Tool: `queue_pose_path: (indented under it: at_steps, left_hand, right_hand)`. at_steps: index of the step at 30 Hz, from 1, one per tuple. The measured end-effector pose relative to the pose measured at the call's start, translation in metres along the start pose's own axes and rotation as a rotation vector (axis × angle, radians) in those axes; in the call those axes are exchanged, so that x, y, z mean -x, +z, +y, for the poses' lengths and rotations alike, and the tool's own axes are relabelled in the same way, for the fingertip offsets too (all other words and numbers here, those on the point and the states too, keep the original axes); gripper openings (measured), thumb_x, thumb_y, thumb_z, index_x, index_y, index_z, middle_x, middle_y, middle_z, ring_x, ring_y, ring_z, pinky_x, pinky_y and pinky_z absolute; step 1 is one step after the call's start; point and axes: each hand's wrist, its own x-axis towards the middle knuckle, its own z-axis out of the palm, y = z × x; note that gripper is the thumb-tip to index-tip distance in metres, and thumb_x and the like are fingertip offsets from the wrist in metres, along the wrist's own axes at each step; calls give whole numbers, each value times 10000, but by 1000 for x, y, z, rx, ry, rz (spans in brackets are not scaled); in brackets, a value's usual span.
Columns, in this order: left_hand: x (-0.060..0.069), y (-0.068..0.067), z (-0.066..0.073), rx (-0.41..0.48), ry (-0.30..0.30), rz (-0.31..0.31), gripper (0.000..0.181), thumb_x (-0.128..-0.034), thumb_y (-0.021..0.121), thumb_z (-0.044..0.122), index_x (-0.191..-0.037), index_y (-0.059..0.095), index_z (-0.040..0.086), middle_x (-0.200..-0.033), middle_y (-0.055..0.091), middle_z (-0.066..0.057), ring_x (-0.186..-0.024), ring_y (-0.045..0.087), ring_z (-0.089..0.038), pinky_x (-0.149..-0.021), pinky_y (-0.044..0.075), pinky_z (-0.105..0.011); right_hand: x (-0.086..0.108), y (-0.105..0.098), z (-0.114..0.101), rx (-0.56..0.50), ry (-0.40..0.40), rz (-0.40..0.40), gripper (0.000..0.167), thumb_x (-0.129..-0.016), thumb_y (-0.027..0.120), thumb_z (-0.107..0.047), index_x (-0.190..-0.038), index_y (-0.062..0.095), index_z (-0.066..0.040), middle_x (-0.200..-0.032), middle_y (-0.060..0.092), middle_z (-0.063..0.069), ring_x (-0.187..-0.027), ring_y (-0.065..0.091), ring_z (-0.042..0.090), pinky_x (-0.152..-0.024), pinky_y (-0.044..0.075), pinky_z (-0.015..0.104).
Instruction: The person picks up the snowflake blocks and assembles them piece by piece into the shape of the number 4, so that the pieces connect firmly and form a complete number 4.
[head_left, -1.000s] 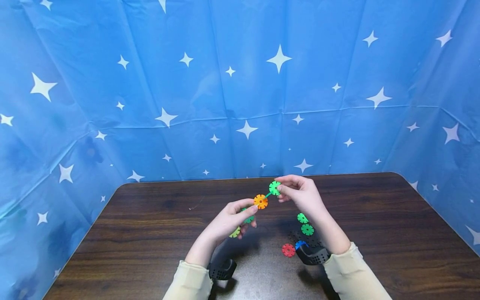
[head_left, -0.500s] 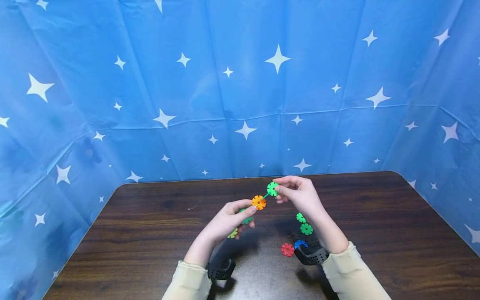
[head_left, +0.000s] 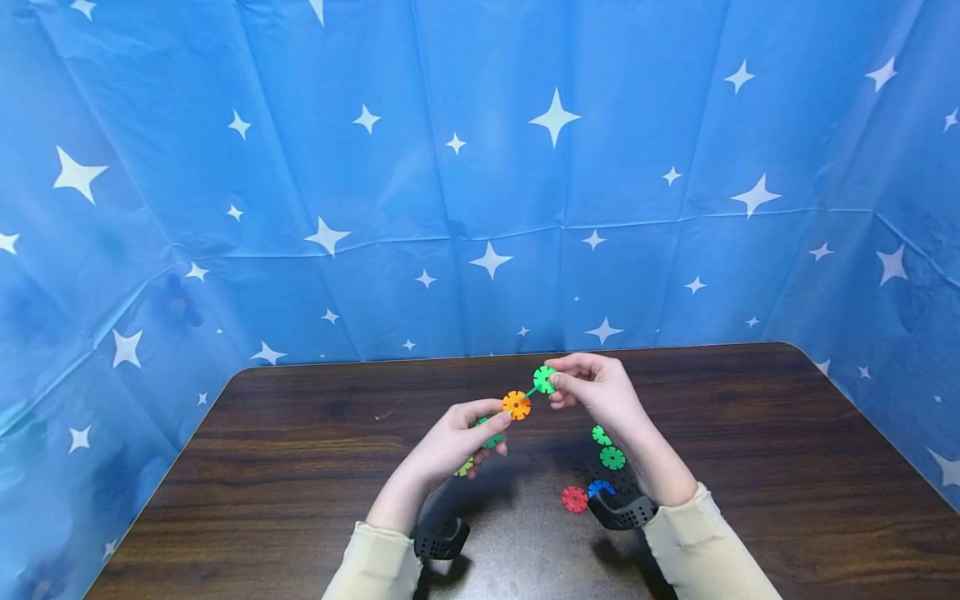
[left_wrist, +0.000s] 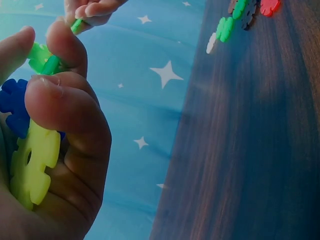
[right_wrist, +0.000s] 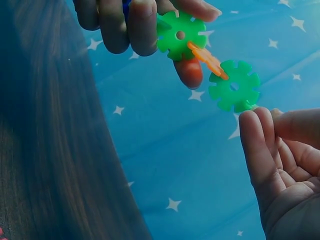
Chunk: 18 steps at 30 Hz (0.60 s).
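Observation:
Out in front, above the table, a chain of notched plastic discs runs between my two hands. My left hand (head_left: 459,440) grips its lower part; a yellow disc (left_wrist: 35,165) and a blue disc (left_wrist: 15,102) lie against the palm and fingers. An orange disc (head_left: 516,405) comes out past the left thumb. It slots into a green disc (right_wrist: 234,86), seen edge-on in the head view. My right hand (head_left: 600,392) pinches the bright green disc (head_left: 544,379) at the chain's upper end, which touches that green one. Fingers partly hide the exact joint.
Loose discs lie on the dark wooden table (head_left: 315,467) by the right forearm: a red disc (head_left: 574,500), a blue disc (head_left: 601,487), a green disc (head_left: 612,457) and several others, some black. A blue star-printed curtain (head_left: 480,183) stands behind the table edge.
Both hands keep their hold on the chain and stay almost still. In the head view everything has shifted slightly left since the earliest frame.

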Motion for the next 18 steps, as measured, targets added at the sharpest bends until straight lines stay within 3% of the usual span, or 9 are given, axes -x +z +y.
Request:
queue_pose_path:
  at_steps: [10, 15, 18]
  left_hand:
    - [0, -1, 0, 10, -1, 1, 425, -968, 589, 376, -1273, 584, 79, -794, 600, -196, -486, 411, -126, -411, 383, -290]
    - [-1, -1, 0, 4, 4, 1, 391, -971, 582, 380, -1236, 606, 93, -849, 575, -316, -485, 408, -129, -411, 371, -291]
    - [-1, -1, 0, -1, 3, 0, 376, -974, 580, 372, -1220, 611, 89, -849, 572, -316, -483, 401, -125, -410, 367, -290]
  right_hand:
    - [-1, 0, 2, -20, 18, -5, 252, -906, 623, 14, -1138, 635, 111, -855, 653, 149, -669, 676, 188, -687, 579, 380]
    - [-1, 0, 3, -22, 18, -6, 256, -912, 616, 9, -1146, 628, 111, -853, 651, 149, -666, 672, 189, -689, 578, 391]
    - [-2, 0, 4, -20, 19, -7, 254, -913, 617, 3, -1145, 630, 106, -859, 650, 154, -665, 671, 184, -689, 578, 391]
